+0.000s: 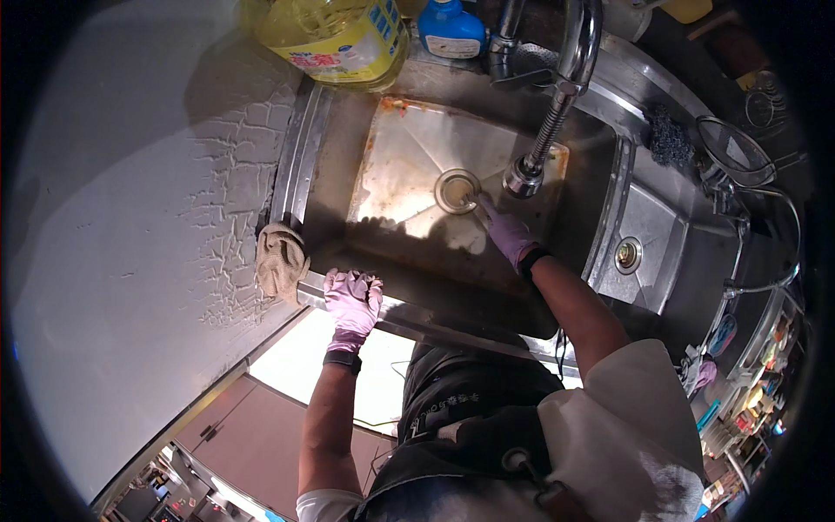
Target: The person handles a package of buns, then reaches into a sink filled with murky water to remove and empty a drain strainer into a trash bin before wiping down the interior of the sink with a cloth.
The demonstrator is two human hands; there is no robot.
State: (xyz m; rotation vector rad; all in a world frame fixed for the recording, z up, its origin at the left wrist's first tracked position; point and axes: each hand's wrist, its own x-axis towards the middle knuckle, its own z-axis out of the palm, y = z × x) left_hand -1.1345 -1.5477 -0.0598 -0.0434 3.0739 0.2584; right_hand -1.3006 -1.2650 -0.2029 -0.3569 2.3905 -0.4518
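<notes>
My right hand (pixel 507 230), in a thin pink-purple glove, reaches down into a steel sink basin (pixel 404 150). Its extended fingers touch the round drain (pixel 450 189), where the tips are hard to make out. At the basin's front rim (pixel 450 336) is my left hand (pixel 353 301), gloved alike, with its fingers curled in. Small dark bits show by its fingertips; whether they are gripped is unclear. Left of that hand, a crumpled tan cloth (pixel 280 261) hangs over the sink's corner. Orange and reddish residue (pixel 394 104) lies along the basin's far edge.
A chrome faucet with a spring neck (pixel 551 127) hangs over the basin. Behind stand a large jug of yellow liquid (pixel 339 49) and a blue bottle (pixel 450 29). A second basin (pixel 642 228), a dark scouring pad (pixel 670 137) and a mesh strainer (pixel 734 150) are on the right.
</notes>
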